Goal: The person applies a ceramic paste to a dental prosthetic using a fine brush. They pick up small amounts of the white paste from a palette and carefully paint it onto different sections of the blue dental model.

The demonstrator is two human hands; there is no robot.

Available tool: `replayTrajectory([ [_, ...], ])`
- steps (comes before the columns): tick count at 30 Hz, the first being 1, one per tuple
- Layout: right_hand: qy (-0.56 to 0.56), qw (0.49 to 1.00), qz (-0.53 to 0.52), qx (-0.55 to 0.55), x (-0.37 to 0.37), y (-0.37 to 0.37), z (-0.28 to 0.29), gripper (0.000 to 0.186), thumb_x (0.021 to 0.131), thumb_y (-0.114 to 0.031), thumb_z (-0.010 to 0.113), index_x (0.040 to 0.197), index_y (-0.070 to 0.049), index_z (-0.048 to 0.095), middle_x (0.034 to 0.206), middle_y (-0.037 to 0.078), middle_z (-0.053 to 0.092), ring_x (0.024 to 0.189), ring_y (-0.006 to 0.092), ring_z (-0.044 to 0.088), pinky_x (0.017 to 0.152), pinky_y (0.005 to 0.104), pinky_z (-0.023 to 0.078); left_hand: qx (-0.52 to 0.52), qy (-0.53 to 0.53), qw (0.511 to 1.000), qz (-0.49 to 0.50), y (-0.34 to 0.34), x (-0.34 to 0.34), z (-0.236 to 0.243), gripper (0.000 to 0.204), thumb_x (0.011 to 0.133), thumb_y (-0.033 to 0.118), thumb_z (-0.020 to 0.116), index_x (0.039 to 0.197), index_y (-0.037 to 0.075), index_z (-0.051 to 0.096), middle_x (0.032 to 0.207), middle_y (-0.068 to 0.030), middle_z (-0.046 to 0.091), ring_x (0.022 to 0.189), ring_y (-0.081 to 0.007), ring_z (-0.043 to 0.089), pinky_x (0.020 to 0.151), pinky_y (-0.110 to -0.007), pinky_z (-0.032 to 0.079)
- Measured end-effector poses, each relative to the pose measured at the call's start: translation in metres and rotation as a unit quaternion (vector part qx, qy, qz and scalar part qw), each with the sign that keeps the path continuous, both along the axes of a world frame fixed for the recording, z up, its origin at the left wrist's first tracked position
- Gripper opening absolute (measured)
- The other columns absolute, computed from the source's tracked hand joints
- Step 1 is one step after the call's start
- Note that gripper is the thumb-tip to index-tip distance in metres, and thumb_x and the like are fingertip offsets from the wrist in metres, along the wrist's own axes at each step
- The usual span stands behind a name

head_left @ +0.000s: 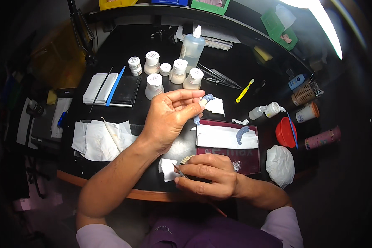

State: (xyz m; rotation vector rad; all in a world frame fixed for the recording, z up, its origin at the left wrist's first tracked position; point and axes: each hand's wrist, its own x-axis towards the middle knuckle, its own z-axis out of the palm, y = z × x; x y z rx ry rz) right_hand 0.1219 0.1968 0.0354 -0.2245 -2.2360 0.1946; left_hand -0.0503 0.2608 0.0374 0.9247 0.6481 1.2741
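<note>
My left hand (167,115) is raised above the middle of the table, thumb and fingers pinching a small blue-grey moulded piece (209,97). A pale, tooth-coloured part shows beside the thumb; the palm side hides the rest. Lower down, my right hand (208,175) has its fingers closed round a slim, dark, pointed tool (179,170). The tool's tip points up and left over a folded white tissue (168,170). A pale, beaded-looking piece (188,158) lies close to the right fingers. A second blue-grey curved piece (242,135) rests on white paper (217,137).
A dark red glass slab (252,162) lies under the paper. White-capped jars (154,86) and a clear liquid bottle (192,48) stand behind my left hand. Tweezers (221,76), a yellow-handled tool (245,91), a red bowl (284,133) and a white wrapped bundle (280,166) are rightward.
</note>
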Motion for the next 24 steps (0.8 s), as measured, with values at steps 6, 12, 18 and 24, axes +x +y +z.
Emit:
replayTrajectory([
  [6,0.004,0.995,-0.018,-0.093,0.011,0.001,0.021,0.029,0.083,-0.017,0.079,0.107,-0.001,0.077,0.103,0.013,0.070,0.089,0.0268,0.063,0.069,0.0339,0.053,-0.059,-0.075,0.995,-0.030,0.000,-0.004,0.000,0.030,0.095,0.003,0.070,0.122,-0.009,0.068,0.104,-0.0106,0.073,0.092,-0.0134,0.069,0.089,-0.028,0.055],
  [12,0.183,0.972,-0.083,-0.120,0.021,0.011,0.015,0.028,0.084,0.004,0.072,0.110,0.000,0.062,0.096,0.014,0.072,0.086,0.0256,0.063,0.075,0.0367,0.052,-0.087,-0.138,0.983,-0.086,-0.002,-0.003,0.005,0.027,0.096,0.006,0.065,0.121,-0.006,0.065,0.104,-0.0104,0.069,0.093,-0.0160,0.066,0.091,-0.030,0.053],
  [18,0.127,0.981,-0.132,-0.072,0.027,0.018,0.015,0.033,0.079,0.004,0.081,0.107,-0.003,0.064,0.093,0.012,0.071,0.084,0.0247,0.064,0.075,0.0362,0.052,-0.096,-0.162,0.975,-0.118,-0.003,-0.004,0.001,0.026,0.097,0.007,0.064,0.120,-0.005,0.063,0.101,-0.0097,0.067,0.091,-0.0170,0.065,0.089,-0.032,0.053],
  [24,0.102,0.986,-0.124,-0.043,0.025,0.017,0.021,0.035,0.076,0.005,0.084,0.107,-0.003,0.070,0.094,0.010,0.069,0.083,0.0243,0.063,0.073,0.0356,0.051,-0.100,-0.181,0.967,-0.150,-0.002,-0.002,-0.001,0.027,0.096,0.008,0.062,0.120,-0.005,0.062,0.102,-0.0106,0.066,0.094,-0.0179,0.063,0.089,-0.032,0.051],
])
